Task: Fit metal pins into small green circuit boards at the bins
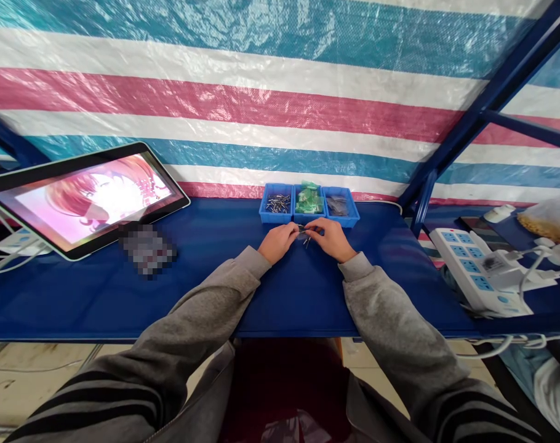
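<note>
My left hand (pixel 279 242) and my right hand (pixel 330 238) meet over the blue table, just in front of three blue bins. Both are closed, with fingertips pinched around a small dark piece (pixel 301 229) between them, too small to name. Below the fingertips, a few thin metal pieces (pixel 306 241) show near my right hand; whether they are held or lie on the table I cannot tell. The left bin (pixel 276 217) has small metal parts in it, the middle bin (pixel 304 218) green packets, and the right bin (pixel 351 216) clear or greyish plastic pieces.
A large tablet-like screen (pixel 95 197) stands tilted at the left, with a blurred-out object (pixel 148 249) beside it. At the right are a white power strip (pixel 474 271) with plugs, and a blue metal frame (pixel 474 117). A striped tarp (pixel 261 104) hangs behind the table (pixel 77 295).
</note>
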The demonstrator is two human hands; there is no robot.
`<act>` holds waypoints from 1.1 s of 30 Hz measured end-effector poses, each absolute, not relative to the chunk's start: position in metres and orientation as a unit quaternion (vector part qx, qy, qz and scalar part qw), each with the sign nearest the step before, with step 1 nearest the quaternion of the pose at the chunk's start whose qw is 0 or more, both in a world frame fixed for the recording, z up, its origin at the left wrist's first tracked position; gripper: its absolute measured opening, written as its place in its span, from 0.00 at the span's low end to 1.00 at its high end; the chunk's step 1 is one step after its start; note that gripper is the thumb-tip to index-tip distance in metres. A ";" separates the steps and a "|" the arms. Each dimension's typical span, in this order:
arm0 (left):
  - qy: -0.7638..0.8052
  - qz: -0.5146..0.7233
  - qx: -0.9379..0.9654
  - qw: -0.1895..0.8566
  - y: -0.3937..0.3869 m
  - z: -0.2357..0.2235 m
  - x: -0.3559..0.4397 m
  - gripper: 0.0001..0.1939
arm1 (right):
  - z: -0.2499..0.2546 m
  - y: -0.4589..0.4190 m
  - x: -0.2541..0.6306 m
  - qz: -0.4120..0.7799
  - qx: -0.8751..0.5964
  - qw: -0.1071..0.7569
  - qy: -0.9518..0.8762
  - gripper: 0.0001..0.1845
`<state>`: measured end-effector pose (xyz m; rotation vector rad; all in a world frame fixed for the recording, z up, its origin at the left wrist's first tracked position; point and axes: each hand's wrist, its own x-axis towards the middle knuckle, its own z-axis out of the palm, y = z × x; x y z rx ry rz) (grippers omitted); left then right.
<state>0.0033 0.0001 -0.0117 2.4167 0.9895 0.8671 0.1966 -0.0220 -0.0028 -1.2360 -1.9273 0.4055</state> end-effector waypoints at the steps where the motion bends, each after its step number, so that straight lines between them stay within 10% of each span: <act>1: 0.351 0.321 0.854 0.212 0.000 -0.011 0.003 0.07 | -0.003 -0.022 0.196 0.164 -0.484 0.401 -0.760 0.05; 33: 0.343 0.487 0.748 0.293 -0.007 0.001 0.003 0.14 | 0.007 -0.032 0.183 0.309 -0.460 0.490 -0.673 0.19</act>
